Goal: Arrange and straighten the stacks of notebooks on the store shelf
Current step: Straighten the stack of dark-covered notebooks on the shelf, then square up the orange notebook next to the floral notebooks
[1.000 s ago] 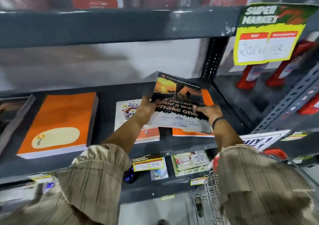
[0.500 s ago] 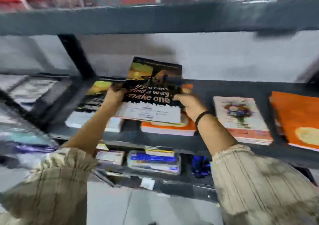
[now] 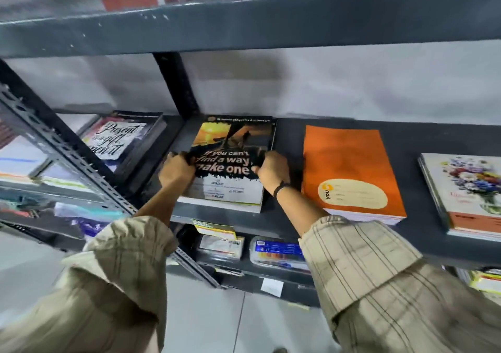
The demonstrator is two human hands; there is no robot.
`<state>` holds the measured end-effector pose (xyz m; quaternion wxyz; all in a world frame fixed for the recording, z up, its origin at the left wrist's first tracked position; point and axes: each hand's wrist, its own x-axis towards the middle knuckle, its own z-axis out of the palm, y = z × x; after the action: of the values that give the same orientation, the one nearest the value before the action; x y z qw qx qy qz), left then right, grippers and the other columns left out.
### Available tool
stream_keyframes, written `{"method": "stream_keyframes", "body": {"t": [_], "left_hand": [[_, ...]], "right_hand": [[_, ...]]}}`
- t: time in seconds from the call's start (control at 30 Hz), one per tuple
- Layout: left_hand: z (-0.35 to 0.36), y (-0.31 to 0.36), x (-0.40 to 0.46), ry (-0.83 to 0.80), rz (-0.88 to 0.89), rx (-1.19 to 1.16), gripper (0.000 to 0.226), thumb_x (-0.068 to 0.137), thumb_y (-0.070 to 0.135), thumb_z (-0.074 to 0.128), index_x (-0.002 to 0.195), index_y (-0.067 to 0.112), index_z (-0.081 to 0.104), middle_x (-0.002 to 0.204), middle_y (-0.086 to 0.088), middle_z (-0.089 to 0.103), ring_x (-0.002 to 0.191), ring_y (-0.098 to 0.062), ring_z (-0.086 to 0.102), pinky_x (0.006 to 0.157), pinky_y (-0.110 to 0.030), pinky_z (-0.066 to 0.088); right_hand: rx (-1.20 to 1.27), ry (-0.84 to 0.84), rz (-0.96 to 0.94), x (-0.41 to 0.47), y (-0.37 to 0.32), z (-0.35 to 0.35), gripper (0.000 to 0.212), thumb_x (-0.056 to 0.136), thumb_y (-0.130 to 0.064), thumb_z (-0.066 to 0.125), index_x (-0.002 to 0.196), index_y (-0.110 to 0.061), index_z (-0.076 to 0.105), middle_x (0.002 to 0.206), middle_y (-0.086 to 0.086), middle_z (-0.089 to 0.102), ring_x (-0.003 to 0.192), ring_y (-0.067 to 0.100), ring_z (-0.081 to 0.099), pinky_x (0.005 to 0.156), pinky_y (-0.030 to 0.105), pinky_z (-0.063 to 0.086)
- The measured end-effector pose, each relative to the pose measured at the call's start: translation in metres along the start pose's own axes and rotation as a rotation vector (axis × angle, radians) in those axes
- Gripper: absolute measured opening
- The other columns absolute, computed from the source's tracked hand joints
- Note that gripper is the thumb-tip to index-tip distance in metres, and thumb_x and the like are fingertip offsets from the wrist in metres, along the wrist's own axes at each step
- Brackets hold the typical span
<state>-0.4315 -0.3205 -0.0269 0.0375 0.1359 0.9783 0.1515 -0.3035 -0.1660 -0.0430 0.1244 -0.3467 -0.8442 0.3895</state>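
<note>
A moment ago I had the dark notebook lifted and tilted in the air above the shelf; now it lies flat on top of its own stack (image 3: 230,168), which sits on the shelf (image 3: 287,217) near the left end of this bay, just right of the upright post (image 3: 176,87) and close to the front edge. My left hand (image 3: 176,169) grips the stack's left edge and my right hand (image 3: 271,168) its right edge, both closed around the sides with thumbs over the cover, squeezing the pile between them. I judge that the placing is done and what remains here is squaring the edges. The stack's long axis runs from the front edge toward the back wall, and the title text reads upright to me, so the top of the cover points to the back. It looks nearly square to the front edge, perhaps leaning slightly right at the far end. The orange stack (image 3: 349,171) lies just beside it on the right, apart from it, and looks a little skewed; the floral stack (image 3: 466,190) is further right. The lettered stack (image 3: 122,141) beyond the post sits in the neighbouring bay.
</note>
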Motion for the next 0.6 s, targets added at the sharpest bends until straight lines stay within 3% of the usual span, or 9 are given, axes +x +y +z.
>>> {"method": "stream_keyframes", "body": {"t": [0.13, 0.23, 0.33, 0.5, 0.6], "left_hand": [[0.002, 0.013, 0.001, 0.158, 0.006, 0.194, 0.036, 0.09, 0.027, 0.043, 0.114, 0.006, 0.06, 0.129, -0.022, 0.048, 0.121, -0.039, 0.042, 0.096, -0.048, 0.04], [0.002, 0.049, -0.005, 0.328, 0.144, 0.101, 0.033, 0.087, 0.02, 0.049, 0.113, 0.001, 0.057, 0.121, -0.026, 0.052, 0.117, -0.042, 0.043, 0.093, -0.051, 0.04], [0.016, 0.117, -0.024, 0.379, 0.359, -0.045, 0.032, 0.085, 0.023, 0.051, 0.109, 0.003, 0.058, 0.115, -0.026, 0.058, 0.113, -0.042, 0.048, 0.089, -0.05, 0.044], [0.067, 0.267, -0.105, 0.269, 0.661, -0.358, 0.028, 0.081, 0.01, 0.047, 0.103, 0.008, 0.064, 0.102, -0.022, 0.065, 0.096, -0.038, 0.058, 0.079, -0.045, 0.048], [0.103, 0.352, -0.169, 0.089, 0.71, -0.497, 0.023, 0.08, 0.008, 0.045, 0.089, 0.012, 0.066, 0.084, -0.023, 0.067, 0.079, -0.036, 0.062, 0.067, -0.041, 0.046]], "right_hand": [[-0.11, 0.051, -0.088, -0.002, 0.004, -0.008, 0.03, 0.081, -0.016, 0.069, 0.108, -0.005, 0.065, 0.119, 0.019, 0.06, 0.109, 0.035, 0.06, 0.09, 0.041, 0.053], [-0.094, 0.133, -0.123, -0.003, 0.018, -0.036, 0.031, 0.083, -0.018, 0.066, 0.112, -0.006, 0.064, 0.119, 0.018, 0.063, 0.112, 0.033, 0.059, 0.09, 0.038, 0.051], [-0.053, 0.306, -0.105, -0.006, 0.047, -0.095, 0.031, 0.087, -0.014, 0.057, 0.117, -0.006, 0.063, 0.126, 0.015, 0.06, 0.118, 0.03, 0.055, 0.096, 0.035, 0.047], [-0.145, 0.486, 0.13, -0.017, 0.157, -0.228, 0.025, 0.088, -0.02, 0.05, 0.093, -0.003, 0.067, 0.104, 0.022, 0.069, 0.097, 0.037, 0.066, 0.074, 0.039, 0.054], [-0.22, 0.554, 0.216, -0.045, 0.235, -0.31, 0.031, 0.083, -0.022, 0.045, 0.095, -0.006, 0.069, 0.104, 0.023, 0.069, 0.099, 0.038, 0.064, 0.08, 0.041, 0.053]]}}
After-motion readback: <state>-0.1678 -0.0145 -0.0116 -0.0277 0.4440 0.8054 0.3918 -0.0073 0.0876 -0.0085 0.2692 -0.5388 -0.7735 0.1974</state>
